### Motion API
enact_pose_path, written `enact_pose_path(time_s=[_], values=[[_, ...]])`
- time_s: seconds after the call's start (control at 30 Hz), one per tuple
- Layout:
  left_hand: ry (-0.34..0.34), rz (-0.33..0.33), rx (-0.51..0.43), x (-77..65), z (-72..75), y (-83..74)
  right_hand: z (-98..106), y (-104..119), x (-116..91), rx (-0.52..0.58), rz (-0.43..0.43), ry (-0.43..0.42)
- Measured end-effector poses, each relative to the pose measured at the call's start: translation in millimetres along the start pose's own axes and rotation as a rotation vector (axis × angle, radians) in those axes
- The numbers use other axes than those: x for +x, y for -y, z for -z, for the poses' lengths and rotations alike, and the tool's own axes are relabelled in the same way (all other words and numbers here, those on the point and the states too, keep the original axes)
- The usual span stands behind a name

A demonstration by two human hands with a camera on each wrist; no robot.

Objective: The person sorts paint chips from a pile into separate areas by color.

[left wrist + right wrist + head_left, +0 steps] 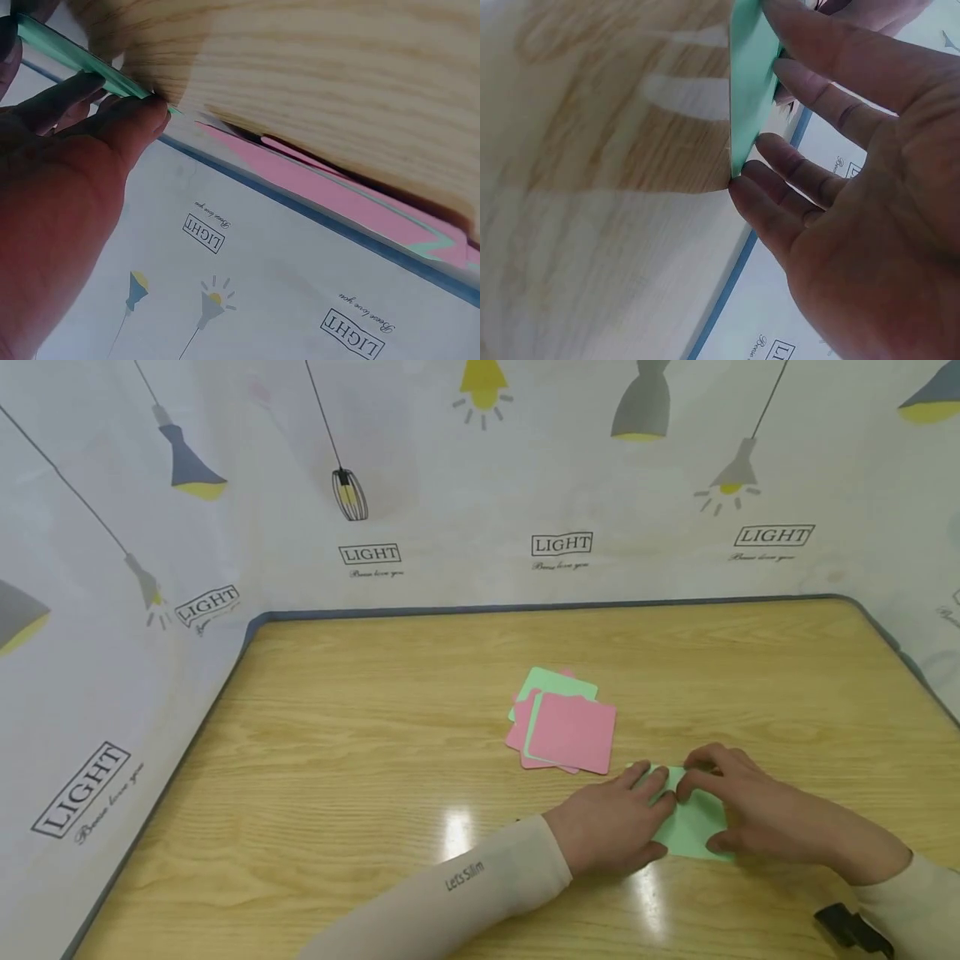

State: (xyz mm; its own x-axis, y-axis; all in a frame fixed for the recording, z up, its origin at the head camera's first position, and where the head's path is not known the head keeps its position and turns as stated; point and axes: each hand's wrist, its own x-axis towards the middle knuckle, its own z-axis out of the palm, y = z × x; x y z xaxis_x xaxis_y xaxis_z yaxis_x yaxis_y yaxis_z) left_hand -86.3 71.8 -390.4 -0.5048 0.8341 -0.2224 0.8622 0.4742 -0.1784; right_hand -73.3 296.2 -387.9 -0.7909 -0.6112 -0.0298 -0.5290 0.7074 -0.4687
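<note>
Much bare table point(360, 718) borders one green card point(690, 828), left hand point(609, 823) relaxed over its edge, right hand point(765, 810) touching, grip unclear.

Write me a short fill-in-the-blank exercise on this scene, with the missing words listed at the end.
1. The left hand and the right hand both touch a card whose colour is ____.
2. In the pile of square cards, the colour of the topmost one is ____.
3. The hand closer to that pile is the ____ hand.
4. On the wall covering, the word printed inside the boxes is ____.

Missing words: green; pink; left; LIGHT.
</note>
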Motion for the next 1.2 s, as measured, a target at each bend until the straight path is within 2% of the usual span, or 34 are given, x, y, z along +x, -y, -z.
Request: enact_pose_path(time_s=[0.2, 0.4, 0.53, 0.67, 0.73, 0.9, 1.03, 1.2], values=[[-0.001, -0.001, -0.008, 1.5, 0.6, -0.5, 2, 3, 1, 0.011, -0.003, 0.013], [0.013, -0.009, -0.011, 2.1, 3.4, -2.2, -1, 1, 3, -0.031, 0.054, -0.01], [0.023, -0.012, -0.106, 0.4, 4.3, 4.1, 1, 1, 7, -0.036, 0.049, 0.007], [-0.012, -0.021, -0.187, -2.5, 9.4, 25.7, 9, 4, 21, -0.047, 0.016, 0.04], [-0.052, -0.018, -0.176, -4.2, 11.7, 41.7, 12, 7, 34, -0.064, -0.001, 0.031], [-0.09, 0.06, -0.236, -9.6, 6.6, 85.5, 13, 21, 73, -0.099, -0.031, -0.025], [-0.059, 0.144, -0.336, -12.9, -5.4, 110.3, 7, 28, 100, -0.107, -0.038, -0.029], [0.0, 0.185, -0.433, -16.7, -17.1, 124.7, -1, 34, 121, -0.127, -0.061, 0.024]])
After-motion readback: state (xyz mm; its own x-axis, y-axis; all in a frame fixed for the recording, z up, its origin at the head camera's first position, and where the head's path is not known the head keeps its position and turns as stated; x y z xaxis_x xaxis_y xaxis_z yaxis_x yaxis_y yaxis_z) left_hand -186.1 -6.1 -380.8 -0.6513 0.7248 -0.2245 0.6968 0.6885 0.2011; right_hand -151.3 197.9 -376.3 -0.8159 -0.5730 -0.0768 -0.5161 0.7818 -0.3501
